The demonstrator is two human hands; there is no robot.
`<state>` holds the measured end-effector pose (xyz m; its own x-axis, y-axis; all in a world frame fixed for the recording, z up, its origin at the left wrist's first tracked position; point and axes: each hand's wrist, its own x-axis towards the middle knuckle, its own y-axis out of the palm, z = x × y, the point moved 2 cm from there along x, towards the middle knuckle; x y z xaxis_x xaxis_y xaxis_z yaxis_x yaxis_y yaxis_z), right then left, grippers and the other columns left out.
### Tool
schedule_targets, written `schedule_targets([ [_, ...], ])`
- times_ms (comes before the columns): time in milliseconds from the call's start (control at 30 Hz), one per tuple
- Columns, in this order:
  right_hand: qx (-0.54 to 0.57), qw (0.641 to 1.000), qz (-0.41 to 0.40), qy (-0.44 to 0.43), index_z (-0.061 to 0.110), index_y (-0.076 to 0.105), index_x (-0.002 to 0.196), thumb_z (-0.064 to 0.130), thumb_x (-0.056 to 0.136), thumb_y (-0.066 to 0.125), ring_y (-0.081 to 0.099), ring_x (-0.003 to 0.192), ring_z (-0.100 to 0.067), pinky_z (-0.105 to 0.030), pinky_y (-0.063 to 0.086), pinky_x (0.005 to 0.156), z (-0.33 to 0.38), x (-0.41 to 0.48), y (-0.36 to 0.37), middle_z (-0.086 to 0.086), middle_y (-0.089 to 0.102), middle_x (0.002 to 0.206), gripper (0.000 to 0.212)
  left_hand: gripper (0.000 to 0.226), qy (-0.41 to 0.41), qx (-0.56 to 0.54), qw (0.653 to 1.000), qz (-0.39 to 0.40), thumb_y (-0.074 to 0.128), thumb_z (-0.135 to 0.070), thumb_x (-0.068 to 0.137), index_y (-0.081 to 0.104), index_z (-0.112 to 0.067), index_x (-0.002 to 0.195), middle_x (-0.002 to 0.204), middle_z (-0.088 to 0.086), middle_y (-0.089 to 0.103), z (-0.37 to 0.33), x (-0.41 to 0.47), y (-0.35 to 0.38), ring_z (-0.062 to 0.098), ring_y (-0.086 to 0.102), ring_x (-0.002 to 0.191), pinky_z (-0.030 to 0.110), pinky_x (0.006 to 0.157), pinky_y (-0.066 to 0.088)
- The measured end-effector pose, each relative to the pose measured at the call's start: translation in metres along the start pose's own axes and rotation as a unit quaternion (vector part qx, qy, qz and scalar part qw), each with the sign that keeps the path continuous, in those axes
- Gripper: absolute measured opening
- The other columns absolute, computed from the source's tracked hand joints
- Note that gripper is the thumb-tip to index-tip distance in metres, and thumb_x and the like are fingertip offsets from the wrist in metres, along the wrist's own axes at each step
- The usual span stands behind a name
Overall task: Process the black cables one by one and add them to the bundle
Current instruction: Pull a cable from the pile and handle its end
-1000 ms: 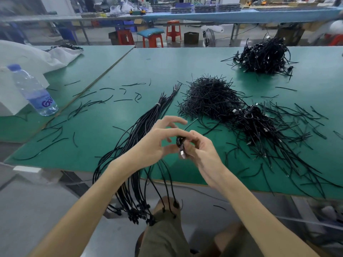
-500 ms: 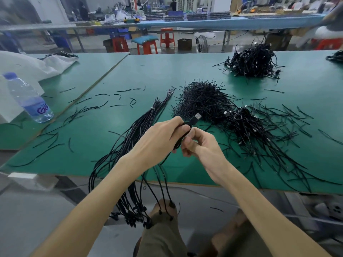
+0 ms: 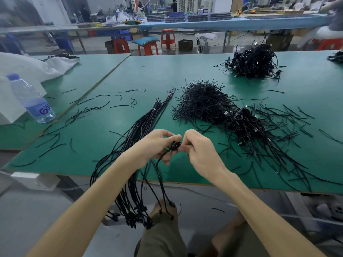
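My left hand (image 3: 156, 147) and my right hand (image 3: 199, 153) meet just above the green table's (image 3: 167, 75) front edge. Both pinch one small coiled black cable (image 3: 175, 145) between their fingertips; a loose strand of it hangs down toward my lap. To the left lies the bundle (image 3: 137, 130) of straightened black cables, tied near its far end and drooping over the table edge. A pile of coiled black cables (image 3: 245, 125) sits to the right of my hands.
A heap of short black ties (image 3: 202, 102) lies behind the hands, and another cable heap (image 3: 254, 62) at the far right. Loose tie pieces scatter the left side. A water bottle (image 3: 31, 99) and white cloth (image 3: 27, 69) stand at the left. Stools and benches lie beyond.
The plug end that stuck up between my hands half a second ago is no longer visible; both hands now close around a small coil. The camera has tilted slightly.
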<state>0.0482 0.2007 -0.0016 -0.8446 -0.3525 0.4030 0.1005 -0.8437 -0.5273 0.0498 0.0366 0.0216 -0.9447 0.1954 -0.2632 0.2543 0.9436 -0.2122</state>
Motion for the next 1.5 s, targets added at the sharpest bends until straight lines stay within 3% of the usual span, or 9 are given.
schedule_targets([
  [167,-0.187,0.976,-0.047,-0.102,0.014,0.045,0.082,-0.016,0.085,0.056,0.047,0.067,-0.017,-0.038,0.049,0.055,0.003,-0.005,0.001,-0.001,0.047,0.085,0.032,0.025,0.003,-0.088,0.995,0.057,0.052,-0.02,0.108,0.07,-0.003,0.108,0.073,0.006,0.058,0.004,0.0,0.0,0.01,0.045,0.046,0.026,0.055,0.052],
  [300,-0.12,0.99,-0.065,-0.022,0.016,0.039,0.08,-0.019,0.084,0.047,0.052,0.069,-0.031,-0.054,0.049,0.062,-0.013,-0.004,-0.003,0.002,0.043,0.085,0.036,0.027,0.018,-0.08,0.99,0.115,0.055,-0.005,0.104,0.062,0.006,0.128,0.096,0.012,0.072,0.006,-0.001,-0.006,0.014,0.064,0.068,0.03,0.076,0.058],
  [367,-0.077,0.994,-0.076,-0.004,0.021,0.038,0.076,-0.02,0.086,0.046,0.056,0.072,-0.018,-0.053,0.05,0.067,-0.018,-0.005,-0.005,0.008,0.042,0.083,0.042,0.028,0.031,-0.005,0.991,0.131,0.063,-0.011,0.1,0.064,-0.001,0.126,0.103,0.013,0.074,0.005,-0.003,-0.006,0.017,0.066,0.077,0.031,0.079,0.058],
  [600,-0.065,0.996,-0.063,-0.006,0.023,0.037,0.074,-0.014,0.093,0.049,0.055,0.075,0.014,-0.048,0.057,0.069,-0.017,-0.006,-0.006,0.012,0.041,0.082,0.043,0.052,0.033,0.167,0.985,0.01,0.053,-0.052,0.102,0.074,-0.009,0.082,0.054,0.002,0.057,0.002,0.004,0.009,0.018,0.046,0.049,0.02,0.049,0.04],
  [800,-0.282,0.941,-0.043,-0.183,0.01,0.049,0.079,-0.018,0.073,0.057,0.052,0.066,-0.024,-0.035,0.047,0.054,-0.009,-0.011,-0.015,-0.004,0.048,0.08,0.029,0.046,-0.085,0.1,0.991,0.035,0.052,-0.039,0.106,0.063,-0.014,0.068,0.045,-0.005,0.041,0.0,0.008,0.018,0.012,0.035,0.038,0.018,0.04,0.034],
  [933,-0.338,0.9,-0.078,-0.265,0.007,0.054,0.079,-0.006,0.089,0.058,0.053,0.066,-0.026,-0.039,0.051,0.058,-0.009,-0.012,-0.021,-0.007,0.051,0.078,0.017,0.055,-0.099,0.007,0.992,0.077,0.049,-0.032,0.108,0.064,-0.019,0.056,0.044,-0.009,0.037,-0.001,0.009,0.022,0.009,0.028,0.038,0.02,0.039,0.027],
  [1167,-0.302,0.931,-0.032,-0.204,0.006,0.063,0.097,0.014,0.092,0.073,0.061,0.085,-0.025,-0.04,0.056,0.074,-0.018,-0.015,-0.034,-0.006,0.058,0.095,0.014,0.047,0.025,0.161,0.984,0.073,0.049,-0.046,0.106,0.064,-0.012,0.077,0.062,0.003,0.065,-0.003,0.011,0.02,0.02,0.063,0.053,0.025,0.053,0.042],
  [1300,-0.376,0.912,-0.012,-0.164,0.01,0.061,0.129,0.016,0.081,0.082,0.057,0.112,-0.028,-0.04,0.051,0.096,-0.015,-0.014,-0.048,-0.008,0.057,0.122,0.052,0.044,0.069,0.228,0.967,0.091,0.049,-0.04,0.107,0.065,-0.01,0.08,0.06,-0.001,0.067,-0.013,0.012,0.021,0.015,0.059,0.053,0.027,0.056,0.045],
  [1500,-0.418,0.886,-0.06,-0.191,0.018,0.071,0.092,0.026,0.084,0.082,0.06,0.09,-0.026,-0.038,0.037,0.082,-0.014,-0.02,-0.064,0.003,0.065,0.091,0.016,0.048,0.086,0.22,0.969,0.072,0.044,-0.042,0.108,0.068,-0.006,0.087,0.069,0.002,0.072,-0.016,0.016,0.03,0.021,0.069,0.058,0.026,0.054,0.048],
])
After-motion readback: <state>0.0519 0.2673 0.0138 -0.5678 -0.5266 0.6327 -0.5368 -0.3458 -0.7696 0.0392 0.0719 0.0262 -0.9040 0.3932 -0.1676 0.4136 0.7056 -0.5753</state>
